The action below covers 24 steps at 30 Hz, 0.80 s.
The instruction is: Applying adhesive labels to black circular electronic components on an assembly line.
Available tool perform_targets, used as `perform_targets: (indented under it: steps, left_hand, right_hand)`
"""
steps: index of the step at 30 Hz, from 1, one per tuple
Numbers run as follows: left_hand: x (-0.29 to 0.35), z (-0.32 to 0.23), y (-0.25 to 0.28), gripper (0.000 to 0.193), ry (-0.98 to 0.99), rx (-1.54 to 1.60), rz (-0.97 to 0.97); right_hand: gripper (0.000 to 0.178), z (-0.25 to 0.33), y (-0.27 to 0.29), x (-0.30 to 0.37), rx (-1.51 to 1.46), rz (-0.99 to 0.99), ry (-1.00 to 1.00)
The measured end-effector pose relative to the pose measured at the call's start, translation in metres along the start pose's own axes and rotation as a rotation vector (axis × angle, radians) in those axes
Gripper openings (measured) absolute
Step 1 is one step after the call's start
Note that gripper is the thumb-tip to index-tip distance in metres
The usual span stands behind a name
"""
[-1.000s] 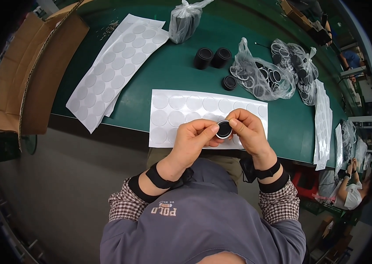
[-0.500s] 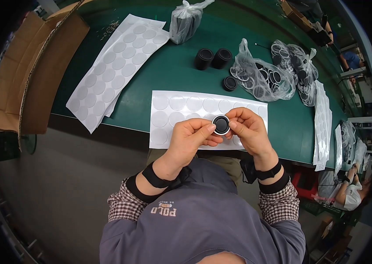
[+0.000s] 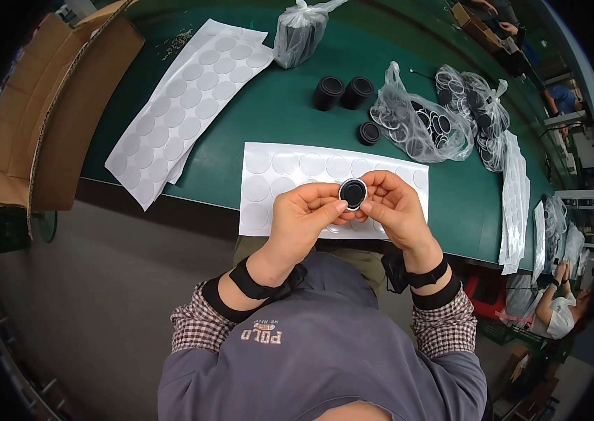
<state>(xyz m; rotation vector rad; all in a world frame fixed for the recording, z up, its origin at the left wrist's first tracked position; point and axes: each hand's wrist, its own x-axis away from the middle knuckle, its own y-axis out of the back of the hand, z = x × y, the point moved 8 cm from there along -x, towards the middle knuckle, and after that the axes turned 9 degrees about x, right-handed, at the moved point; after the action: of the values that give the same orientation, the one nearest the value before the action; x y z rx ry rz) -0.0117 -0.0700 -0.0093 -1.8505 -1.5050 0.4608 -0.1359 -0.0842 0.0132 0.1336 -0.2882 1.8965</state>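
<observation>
Pinching a round disc (image 3: 354,194) with the left hand (image 3: 302,217) at its 7 o'clock edge and the right hand (image 3: 396,210) at 5 o'clock, clamping its rim under both thumbs; showing a black face, a raised inner ring and a whitish border; held over a white sheet (image 3: 272,175) of smooth pale circles (image 3: 285,163), just off its middle toward 4 o'clock; facing, across a green tabletop (image 3: 276,105), matte black cylinders (image 3: 328,93) at 12 o'clock, a wrinkled clear plastic bag (image 3: 396,105) between 1 and 2 o'clock and, at 10 o'clock, overlapping sheets (image 3: 191,109)
</observation>
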Motion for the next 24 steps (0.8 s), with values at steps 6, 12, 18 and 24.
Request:
perform_targets:
  steps: [6, 12, 18, 24]
  left_hand:
    - [-0.001, 0.0, 0.001, 0.024, -0.046, 0.012, -0.026]
    - [-0.001, 0.005, 0.001, 0.024, -0.032, 0.001, -0.054]
    - [-0.002, 0.003, 0.001, 0.026, 0.008, 0.026, -0.04]
    - [-0.001, 0.005, 0.002, 0.023, -0.029, -0.033, -0.054]
  right_hand:
    - [0.034, -0.001, -0.003, -0.003, 0.067, -0.008, 0.029]
    - [0.035, -0.001, -0.005, -0.004, 0.178, -0.015, 0.053]
    - [0.039, -0.009, -0.003, -0.002, -0.012, 0.034, -0.126]
    - [0.036, -0.001, -0.005, -0.002, 0.164, -0.017, 0.023]
